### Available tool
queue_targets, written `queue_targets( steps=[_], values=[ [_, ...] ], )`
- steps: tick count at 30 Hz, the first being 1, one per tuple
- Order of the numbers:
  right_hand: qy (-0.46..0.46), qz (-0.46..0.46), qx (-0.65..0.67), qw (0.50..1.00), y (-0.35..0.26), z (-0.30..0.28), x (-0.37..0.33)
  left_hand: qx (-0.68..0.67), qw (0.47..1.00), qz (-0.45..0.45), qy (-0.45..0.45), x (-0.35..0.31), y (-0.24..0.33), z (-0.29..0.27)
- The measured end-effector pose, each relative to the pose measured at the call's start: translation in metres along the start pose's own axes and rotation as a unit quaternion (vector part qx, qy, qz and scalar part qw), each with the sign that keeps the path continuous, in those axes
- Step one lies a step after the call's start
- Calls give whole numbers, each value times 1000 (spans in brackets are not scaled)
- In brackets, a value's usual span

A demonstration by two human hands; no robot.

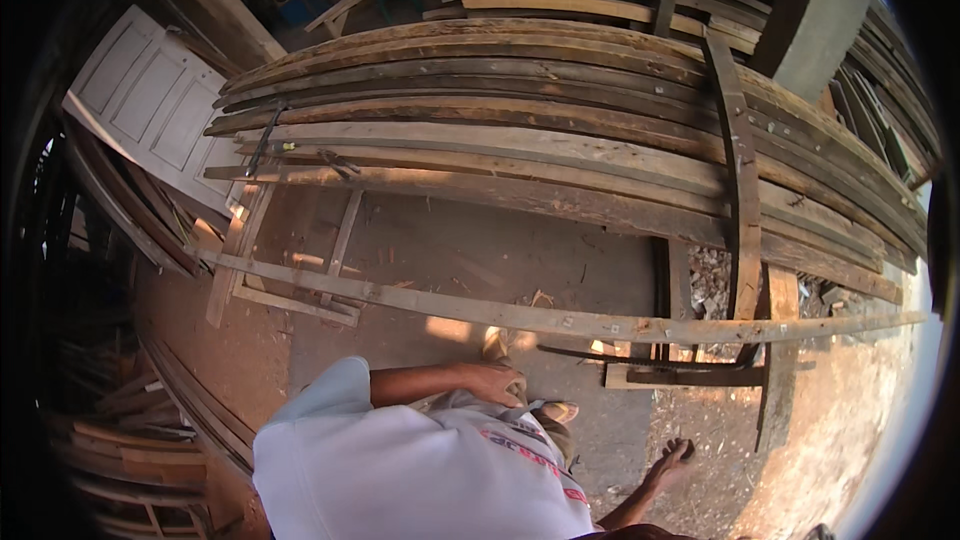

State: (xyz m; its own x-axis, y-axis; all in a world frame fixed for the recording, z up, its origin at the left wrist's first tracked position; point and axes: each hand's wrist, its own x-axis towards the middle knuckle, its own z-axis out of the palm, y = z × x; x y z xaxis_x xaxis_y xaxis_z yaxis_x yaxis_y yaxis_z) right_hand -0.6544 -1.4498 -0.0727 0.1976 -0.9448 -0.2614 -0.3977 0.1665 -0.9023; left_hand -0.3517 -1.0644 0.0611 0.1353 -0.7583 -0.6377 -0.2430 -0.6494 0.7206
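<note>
My left hand [495,383] rests in front of my waist with its fingers curled in, and whatever may lie inside them is hidden. Out to the right, apart from any wood, hangs my right hand [672,462], fingers loosely bent and apart, nothing seen in it. In front of me a long narrow plank [480,312] spans from the wooden frame at left to the supports at right. Just below its right part is a dark, long, toothed strip that looks like a saw [640,358]. Neither hand touches the plank or the strip.
Beyond the plank, long boards [500,145] lie side by side, crossed by an upright timber [738,170]. A dark metal tool [265,138] rests on their left end. A white panelled door [150,90] leans at left. Scrap wood [130,450] is piled lower left; wood chips litter the floor.
</note>
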Motion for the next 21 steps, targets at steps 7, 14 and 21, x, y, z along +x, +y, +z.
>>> queue_targets(
  steps=[7,14,21],
  values=[
    [-44,-346,-84,934,-281,161,16,-70,983,67,155,-93,22,-66],
    [-27,-475,-287,831,-367,237,84,-142,961,-73,224,-142,-14,-60],
    [-72,-442,-395,802,-345,259,188,-223,905,-164,323,-164,-38,38]
  ],
)
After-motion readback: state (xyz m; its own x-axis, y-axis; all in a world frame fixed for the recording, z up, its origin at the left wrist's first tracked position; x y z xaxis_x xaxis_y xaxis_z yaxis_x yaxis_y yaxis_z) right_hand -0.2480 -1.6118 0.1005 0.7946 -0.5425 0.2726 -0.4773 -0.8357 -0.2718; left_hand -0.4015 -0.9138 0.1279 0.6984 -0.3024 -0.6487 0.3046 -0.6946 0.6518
